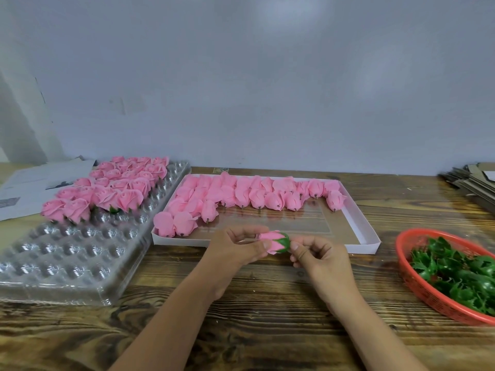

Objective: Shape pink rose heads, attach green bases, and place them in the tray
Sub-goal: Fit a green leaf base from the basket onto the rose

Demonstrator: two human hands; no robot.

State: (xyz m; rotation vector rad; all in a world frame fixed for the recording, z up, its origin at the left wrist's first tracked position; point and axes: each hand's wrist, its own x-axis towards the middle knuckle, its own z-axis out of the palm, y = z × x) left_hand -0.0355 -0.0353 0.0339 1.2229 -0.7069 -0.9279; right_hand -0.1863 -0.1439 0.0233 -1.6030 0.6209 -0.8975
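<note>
Between my two hands, just in front of the white box, is a pink rose head (271,240) with a green base (283,241) fitted on its right end. My left hand (235,247) grips the pink petals, thumb on the near side. My right hand (317,253) pinches the green base from the right with thumb and curled fingers. The clear plastic tray (67,253) with round cups lies at the left, and finished pink roses (107,186) fill its far rows. A white box (359,231) behind my hands holds several unshaped pink rose heads (241,196).
A red mesh basket (420,285) of green bases (460,271) sits at the right edge of the wooden table. Flattened cardboard (474,180) is stacked at the far right. Printed papers (32,183) lie at the far left, against a grey wall.
</note>
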